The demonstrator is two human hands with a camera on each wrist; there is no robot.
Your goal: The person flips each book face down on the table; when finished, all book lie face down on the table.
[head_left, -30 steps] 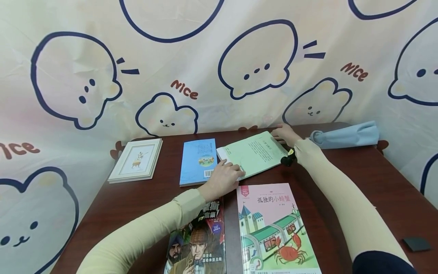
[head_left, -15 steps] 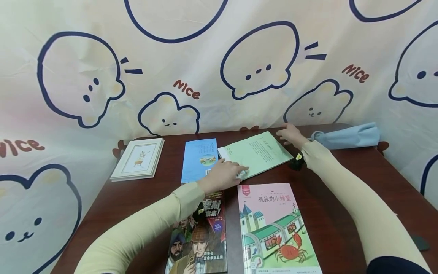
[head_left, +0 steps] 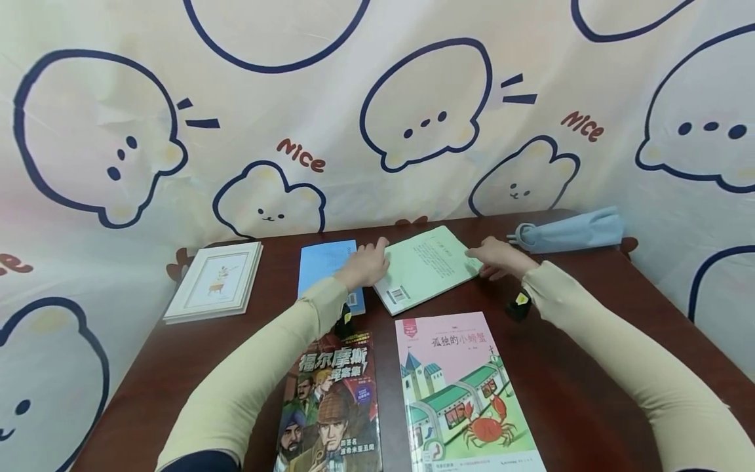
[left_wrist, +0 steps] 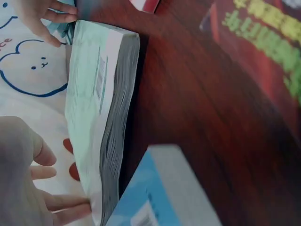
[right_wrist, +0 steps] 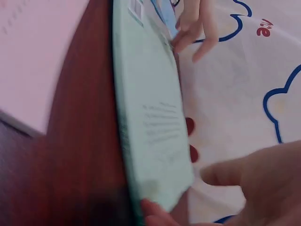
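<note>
A pale green book (head_left: 433,262) lies face down and slanted at the back of the table. My left hand (head_left: 364,263) is at its left end, fingertips touching the edge by the pages in the left wrist view, thumb apart. At the other end is my right hand (head_left: 501,257); the right wrist view has its fingers (right_wrist: 155,212) against the book's corner, with the thumb (right_wrist: 221,173) spread away. Partly behind the left hand lies a blue book (head_left: 318,262), just left of the green one.
In front lie a dark comic-style book (head_left: 333,419) and a pink book with a crab (head_left: 466,393). White framed pictures (head_left: 215,282) are stacked at the back left. A folded light blue umbrella (head_left: 572,233) lies at the back right, near the patterned cloth.
My left hand has moved from the green book's front left corner back to its left edge. My right hand has come down from the back corner to the right edge.
</note>
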